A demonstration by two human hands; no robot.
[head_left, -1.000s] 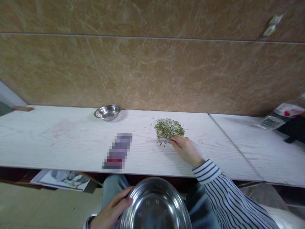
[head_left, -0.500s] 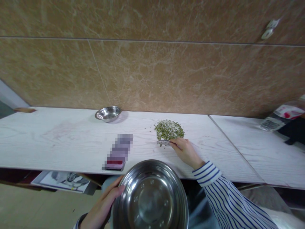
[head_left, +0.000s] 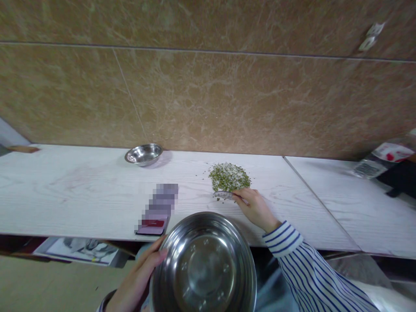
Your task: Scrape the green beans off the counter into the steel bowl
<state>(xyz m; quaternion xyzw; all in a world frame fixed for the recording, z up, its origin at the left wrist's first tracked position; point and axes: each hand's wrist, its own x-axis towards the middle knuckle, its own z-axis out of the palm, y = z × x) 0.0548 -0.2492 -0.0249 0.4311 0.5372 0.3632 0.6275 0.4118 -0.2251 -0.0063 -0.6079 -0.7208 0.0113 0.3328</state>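
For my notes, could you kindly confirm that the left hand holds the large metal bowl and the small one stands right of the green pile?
Not quite: in the head view, the small metal bowl stands left of the green pile; the left hand does hold the large metal bowl.

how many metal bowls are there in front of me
2. The smaller metal bowl sits on the white table near the wall; the larger metal bowl is held in the left hand at the table's front edge. Others could be hidden below the table.
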